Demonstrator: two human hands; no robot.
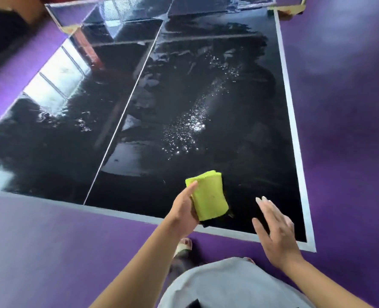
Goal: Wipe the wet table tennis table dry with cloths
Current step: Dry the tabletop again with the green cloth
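Left hand [184, 210] grips yellow cloth [208, 196] over near edge of wet tabletop [239, 141].
Right hand [277, 234] hovers, fingers spread, beside its near corner.

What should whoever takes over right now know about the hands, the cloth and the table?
Left hand: grips a folded yellow-green cloth over the near end of the table; whether the cloth touches the surface is unclear. Something dark shows under the cloth.
Right hand: open, fingers spread, holding nothing, over the near right corner.
Done: no clearly dried patch to report.
Left: water droplets on the right half, and wet streaks and sheen across both halves. Probably start wiping from the near end.
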